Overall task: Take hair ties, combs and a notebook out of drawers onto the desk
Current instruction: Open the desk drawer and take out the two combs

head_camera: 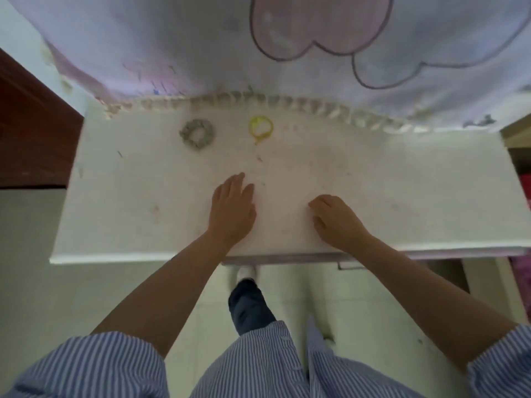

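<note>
From blue-striped sleeves [94, 366], the flat, empty left hand [232, 208] and curled, empty right hand [336, 222] rest near the white desk [402, 196] front edge, likely between fetches, while the grey scrunchie [197, 134] and yellow hair tie [261, 128] lie parked near the back edge.

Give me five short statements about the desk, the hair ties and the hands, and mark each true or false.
1. Two hair ties lie on the desk. True: a grey hair tie and a yellow hair tie.
2. The grey hair tie is right of the yellow one. False: it is left of it.
3. Both hands rest on the desk, holding nothing. True: left hand, right hand.
4. A notebook lies on the desk. False: none shows.
5. The left hand touches the yellow hair tie. False: they are apart.
</note>
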The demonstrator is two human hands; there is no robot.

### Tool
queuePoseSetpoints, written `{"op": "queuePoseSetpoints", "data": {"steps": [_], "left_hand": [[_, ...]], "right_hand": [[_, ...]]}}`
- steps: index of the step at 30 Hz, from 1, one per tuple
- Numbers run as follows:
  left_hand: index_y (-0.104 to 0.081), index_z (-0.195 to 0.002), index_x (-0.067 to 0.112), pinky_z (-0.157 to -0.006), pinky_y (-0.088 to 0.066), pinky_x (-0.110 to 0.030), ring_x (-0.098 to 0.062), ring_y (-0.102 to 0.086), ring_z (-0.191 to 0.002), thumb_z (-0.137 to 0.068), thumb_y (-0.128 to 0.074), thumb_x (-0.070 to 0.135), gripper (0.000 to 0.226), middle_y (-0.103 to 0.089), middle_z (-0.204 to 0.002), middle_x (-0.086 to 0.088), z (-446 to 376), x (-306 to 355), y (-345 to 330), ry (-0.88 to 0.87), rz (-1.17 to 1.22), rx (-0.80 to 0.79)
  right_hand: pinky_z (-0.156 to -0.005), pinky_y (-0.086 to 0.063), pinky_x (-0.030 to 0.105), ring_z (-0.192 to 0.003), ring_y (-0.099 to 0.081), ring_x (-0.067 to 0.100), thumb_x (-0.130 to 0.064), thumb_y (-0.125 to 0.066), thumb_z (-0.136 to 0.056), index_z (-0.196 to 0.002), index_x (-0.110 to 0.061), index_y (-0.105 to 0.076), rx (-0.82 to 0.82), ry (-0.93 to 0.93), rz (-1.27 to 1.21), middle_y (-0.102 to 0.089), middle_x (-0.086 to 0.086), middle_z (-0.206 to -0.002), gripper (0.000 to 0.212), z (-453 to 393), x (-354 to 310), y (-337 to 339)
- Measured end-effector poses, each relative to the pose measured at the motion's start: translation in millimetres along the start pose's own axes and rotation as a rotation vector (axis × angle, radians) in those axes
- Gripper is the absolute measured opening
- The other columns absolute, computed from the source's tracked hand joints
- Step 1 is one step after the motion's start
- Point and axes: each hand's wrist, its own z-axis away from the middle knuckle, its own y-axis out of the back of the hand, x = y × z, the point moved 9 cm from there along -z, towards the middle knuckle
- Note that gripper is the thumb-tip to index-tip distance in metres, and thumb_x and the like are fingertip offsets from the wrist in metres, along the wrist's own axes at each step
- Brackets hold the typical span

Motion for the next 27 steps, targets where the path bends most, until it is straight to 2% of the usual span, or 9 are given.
{"op": "queuePoseSetpoints", "data": {"steps": [3, 5, 8, 12, 17, 19, 23, 25, 27], "left_hand": [[-0.07, -0.098, -0.006, -0.084, -0.052, -0.057, -0.046, -0.063, -0.105, -0.06, -0.082, 0.005, 0.041, -0.067, -0.113, -0.031, 47.3, 71.6, -14.5, -0.151, -0.034, 0.071], [-0.073, -0.092, -0.001, -0.077, -0.055, -0.056, -0.042, -0.068, -0.098, -0.052, -0.087, 0.012, 0.044, -0.072, -0.106, -0.025, 77.3, 110.0, -33.5, -0.187, -0.108, 0.081], [-0.07, -0.104, -0.002, -0.078, -0.053, -0.059, -0.04, -0.067, -0.102, -0.042, -0.09, 0.016, 0.068, -0.07, -0.112, -0.024, 107.7, 143.4, -66.4, -0.106, -0.204, 0.011], [-0.065, -0.111, -0.006, -0.08, -0.049, -0.065, -0.043, -0.063, -0.107, -0.038, -0.088, 0.012, 0.079, -0.066, -0.118, -0.026, 117.0, 155.2, -81.8, 0.037, -0.268, -0.001], [-0.067, -0.108, -0.004, -0.081, -0.048, -0.065, -0.043, -0.066, -0.102, -0.046, -0.088, 0.009, 0.066, -0.069, -0.112, -0.026, 112.2, 152.6, -82.8, -0.01, -0.282, 0.097], [-0.068, -0.106, -0.003, -0.082, -0.048, -0.064, -0.04, -0.07, -0.093, -0.051, -0.088, 0.009, 0.059, -0.072, -0.102, -0.024, 110.3, 149.2, -78.5, -0.017, -0.292, 0.137], [-0.069, -0.093, -0.006, -0.07, -0.056, -0.045, -0.041, -0.065, -0.076, -0.07, -0.079, 0.002, 0.026, -0.07, -0.085, -0.026, 120.5, 150.9, -81.5, -0.117, -0.13, 0.025], [-0.07, -0.084, -0.006, -0.058, -0.057, -0.04, -0.039, -0.064, -0.066, -0.066, -0.082, 0.0, 0.022, -0.07, -0.076, -0.024, 135.9, 155.6, -83.7, -0.184, -0.116, -0.011], [-0.07, -0.074, -0.004, -0.049, -0.056, -0.035, -0.035, -0.063, -0.055, -0.056, -0.087, -0.001, 0.025, -0.069, -0.065, -0.02, 147.2, 161.2, -85.1, -0.232, -0.119, -0.015]], "right_hand": [[-0.066, -0.055, 0.036, -0.069, -0.068, 0.037, -0.004, -0.053, -0.069, -0.079, 0.006, -0.069, 0.196, 0.09, 0.1, -0.07, 0.024, -0.076, 0.021, 82.2, 28.9, 0.2], [-0.066, -0.044, 0.034, -0.061, -0.067, 0.033, -0.008, -0.064, -0.062, -0.072, -0.002, -0.07, 0.245, 0.155, 0.255, -0.07, 0.016, -0.068, 0.013, 126.5, 46.2, -12.8], [-0.071, -0.053, 0.032, -0.068, -0.071, 0.028, -0.021, -0.085, -0.049, -0.078, -0.006, -0.073, 0.095, 0.149, 0.402, -0.075, 0.012, -0.076, 0.035, 151.9, 71.4, -51.7], [-0.071, -0.062, 0.038, -0.077, -0.074, 0.021, -0.036, -0.089, -0.041, -0.091, -0.005, -0.075, 0.048, 0.011, 0.449, -0.078, 0.009, -0.083, 0.06, 140.8, 93.2, -85.1], [-0.066, -0.061, 0.028, -0.058, -0.07, 0.018, -0.014, -0.07, -0.055, -0.066, -0.013, -0.074, 0.222, -0.093, 0.398, -0.072, 0.001, -0.057, 0.012, 122.1, 103.5, -88.9], [-0.06, -0.06, 0.025, -0.052, -0.068, 0.02, -0.009, -0.059, -0.058, -0.057, -0.014, -0.072, 0.23, -0.109, 0.326, -0.069, 0.002, -0.051, 0.014, 128.5, 107.0, -88.5], [-0.066, -0.061, 0.035, -0.058, -0.07, 0.026, -0.008, -0.084, -0.052, -0.065, -0.006, -0.072, 0.189, -0.159, 0.158, -0.073, 0.011, -0.059, 0.018, 167.9, 105.0, -98.8], [-0.066, -0.061, 0.037, -0.062, -0.07, 0.029, -0.005, -0.083, -0.051, -0.071, -0.002, -0.071, 0.165, -0.115, 0.085, -0.073, 0.015, -0.064, 0.023, 192.5, 96.6, -103.4], [-0.062, -0.059, 0.034, -0.064, -0.069, 0.03, 0.005, -0.077, -0.052, -0.074, 0.0, -0.071, 0.287, 0.004, 0.032, -0.073, 0.017, -0.069, 0.023, 214.6, 88.0, -93.3]]}}
